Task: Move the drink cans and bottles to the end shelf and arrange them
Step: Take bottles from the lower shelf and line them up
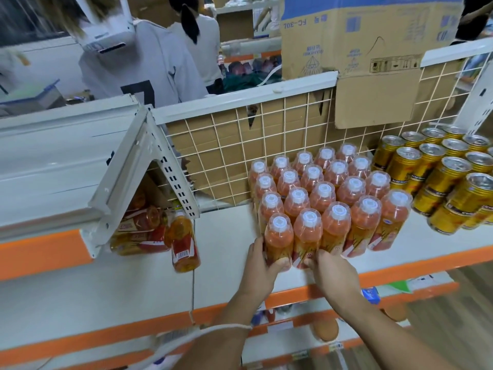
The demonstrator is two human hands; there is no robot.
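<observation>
Several orange-pink drink bottles (pixel 320 193) with clear caps stand in tight rows on the white shelf (pixel 229 236) with an orange front edge. My left hand (pixel 262 263) grips the front-left bottle (pixel 278 239) low on its body. My right hand (pixel 333 271) grips the bottle beside it (pixel 306 233) at its base. To the right of the bottles stand several gold drink cans (pixel 437 177) in rows. Amber bottles (pixel 184 241) with red labels sit at the left, partly behind a white shelf bracket.
A white wire grid (pixel 240 145) backs the shelf, with a cardboard box (pixel 373 49) behind and above it. A slanted white bracket (pixel 149 161) stands at the left. Two people in white tops stand beyond the shelf. Lower orange-edged shelves (pixel 293 324) hold small goods.
</observation>
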